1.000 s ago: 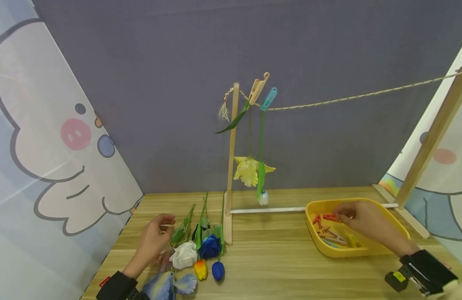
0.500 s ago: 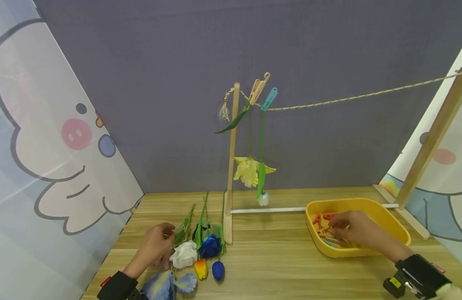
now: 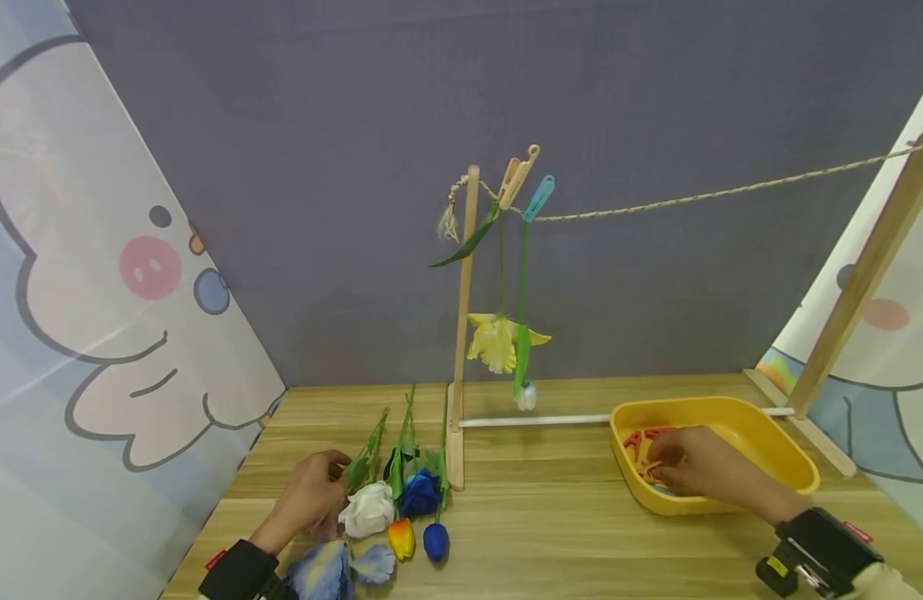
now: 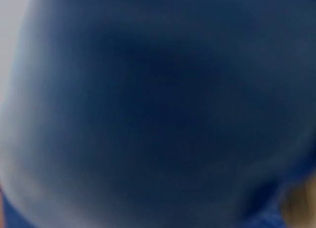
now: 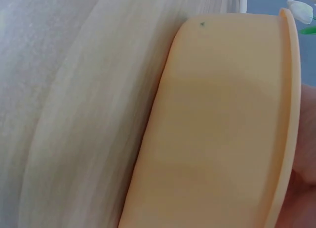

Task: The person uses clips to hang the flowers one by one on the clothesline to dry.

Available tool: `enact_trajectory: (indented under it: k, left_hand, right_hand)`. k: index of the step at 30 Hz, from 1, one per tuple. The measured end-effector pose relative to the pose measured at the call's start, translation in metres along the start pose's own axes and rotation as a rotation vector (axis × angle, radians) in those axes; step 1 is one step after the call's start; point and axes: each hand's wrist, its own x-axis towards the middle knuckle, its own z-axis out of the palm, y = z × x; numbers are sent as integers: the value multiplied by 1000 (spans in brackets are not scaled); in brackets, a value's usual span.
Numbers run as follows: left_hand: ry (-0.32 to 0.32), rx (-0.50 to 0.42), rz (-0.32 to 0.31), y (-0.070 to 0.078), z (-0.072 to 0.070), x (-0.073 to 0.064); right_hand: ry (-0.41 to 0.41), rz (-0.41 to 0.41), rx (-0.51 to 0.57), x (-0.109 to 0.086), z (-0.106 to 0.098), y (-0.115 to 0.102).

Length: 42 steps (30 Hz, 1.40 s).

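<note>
My left hand (image 3: 311,492), fingers bent, is at the leaves and stems of the flowers lying at the left; whether it pinches a stem is hidden. Under it a pinkish flower (image 3: 326,527) partly shows. Close by lie a white rose (image 3: 367,510), a blue rose (image 3: 419,493), an orange-yellow tulip (image 3: 402,539), a blue tulip (image 3: 435,542) and a pale blue flower (image 3: 318,573). A blurred blue shape fills the left wrist view. My right hand (image 3: 704,467) reaches into the yellow basket (image 3: 780,437), its fingertips among clothespins (image 3: 634,442); a firm grip cannot be made out.
A rope (image 3: 694,197) runs between two wooden posts (image 3: 464,308). On it, a beige clothespin (image 3: 514,183) and a light blue clothespin (image 3: 539,198) hold a yellow flower (image 3: 494,343) and a white tulip (image 3: 526,397) upside down. A white rod (image 3: 536,421) joins the posts low down.
My right hand has left the red clothespin and sunk lower and nearer among the other clothespins. My left hand has come down toward the stems, its fingers closer together.
</note>
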Motion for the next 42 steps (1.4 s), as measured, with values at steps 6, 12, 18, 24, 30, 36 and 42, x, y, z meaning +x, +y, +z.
enact_trajectory:
  k: [6, 12, 18, 24, 30, 36, 42]
  left_hand:
    - [17, 9, 12, -1, 0, 0]
    - [24, -45, 23, -2, 0, 0]
    - [34, -51, 5, -3, 1, 2]
    - [21, -48, -26, -1, 2, 3]
    - [23, -27, -20, 0, 1, 3]
    - [39, -60, 5, -3, 1, 5]
    - [54, -37, 13, -5, 2, 4]
  right_hand:
    - [-13, 21, -11, 0, 2, 2]
    - [14, 42, -26, 0, -2, 2]
    - [41, 54, -59, 4, -4, 3]
    - [45, 46, -47, 7, -2, 4]
    - [35, 59, -9, 8, 2, 3]
    - [24, 53, -18, 9, 5, 0]
    - [62, 75, -72, 11, 4, -4]
